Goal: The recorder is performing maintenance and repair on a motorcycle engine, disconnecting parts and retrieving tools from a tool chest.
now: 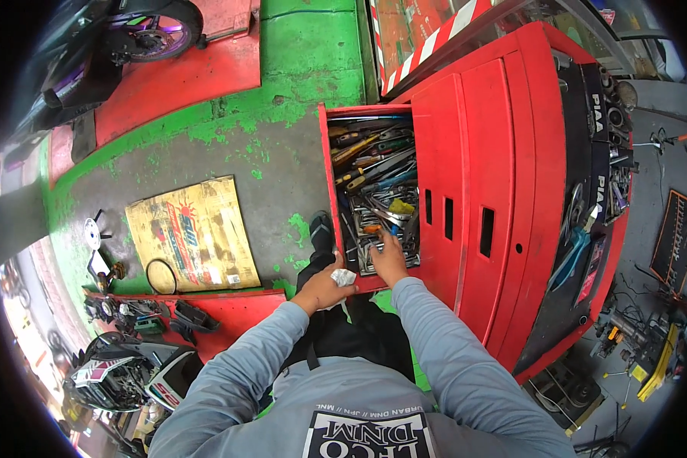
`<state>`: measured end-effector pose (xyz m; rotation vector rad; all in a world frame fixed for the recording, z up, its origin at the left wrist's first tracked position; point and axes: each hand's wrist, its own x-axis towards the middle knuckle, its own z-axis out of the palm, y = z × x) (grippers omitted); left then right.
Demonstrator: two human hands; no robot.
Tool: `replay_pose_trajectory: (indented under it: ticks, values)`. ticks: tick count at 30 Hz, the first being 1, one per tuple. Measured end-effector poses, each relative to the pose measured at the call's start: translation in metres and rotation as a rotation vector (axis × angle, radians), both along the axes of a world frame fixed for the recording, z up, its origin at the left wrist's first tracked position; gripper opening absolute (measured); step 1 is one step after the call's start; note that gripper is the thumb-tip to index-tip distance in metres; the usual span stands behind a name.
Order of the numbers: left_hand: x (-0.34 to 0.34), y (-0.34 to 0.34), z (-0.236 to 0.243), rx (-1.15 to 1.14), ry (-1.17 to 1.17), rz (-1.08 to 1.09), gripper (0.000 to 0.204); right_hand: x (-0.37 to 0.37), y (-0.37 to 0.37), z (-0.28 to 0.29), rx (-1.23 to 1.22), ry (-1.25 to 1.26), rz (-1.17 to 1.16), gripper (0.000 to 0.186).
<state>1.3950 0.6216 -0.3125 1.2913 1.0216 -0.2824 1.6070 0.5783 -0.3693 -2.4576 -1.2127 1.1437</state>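
My left hand [320, 291] is at the near corner of a pulled-out red drawer [329, 164], closed round a crumpled white rag or paper [344, 279]. Part of the white stuff hangs below that hand. Over the drawer's near end, my right hand [390, 261] reaches down with fingers apart, touching or just above a heap of metal wrenches [368, 208]. Close to its fingertips lie an orange-handled tool [371, 229] and a yellow piece [401, 207]. Screwdrivers and pliers with yellow and dark handles [351, 175] fill the drawer's far part.
The red tool cabinet [488, 153] stands at my right, with sockets and blue-handled pliers [574, 256] on top. A flattened cardboard sheet [193, 235] lies on the floor to the left. Motorcycle parts [130, 374] are at lower left, and a motorcycle wheel [156, 34] is at upper left.
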Motion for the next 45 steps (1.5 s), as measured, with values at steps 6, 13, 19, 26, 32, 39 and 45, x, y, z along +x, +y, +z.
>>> replay_pose_trajectory:
  ticks: [6,13,19,26,32,39,45]
  values:
    - [0.002,-0.003,-0.005,0.08,0.017,-0.084,0.117,0.015,0.024,-0.006,0.029,-0.055,-0.036,0.051]
    - [0.018,-0.009,-0.005,0.091,0.13,-0.139,0.122,0.016,0.068,-0.012,0.045,-0.131,0.042,0.054]
    - [0.018,-0.006,-0.001,0.137,0.193,-0.207,0.118,0.008,0.096,-0.012,0.016,-0.157,0.114,0.049]
    - [0.01,-0.002,-0.002,0.092,0.15,-0.212,0.119,-0.031,0.107,0.015,0.103,0.118,0.068,0.051]
    - [0.01,0.005,0.006,0.076,0.145,-0.215,0.116,-0.052,0.108,0.028,-0.022,0.043,0.265,0.048]
    - [0.009,0.003,0.007,0.088,0.152,-0.213,0.116,-0.049,0.099,0.024,-0.068,0.026,0.238,0.05]
    - [0.014,-0.002,0.002,0.116,0.154,-0.233,0.117,-0.033,0.076,0.014,-0.064,0.165,0.014,0.054]
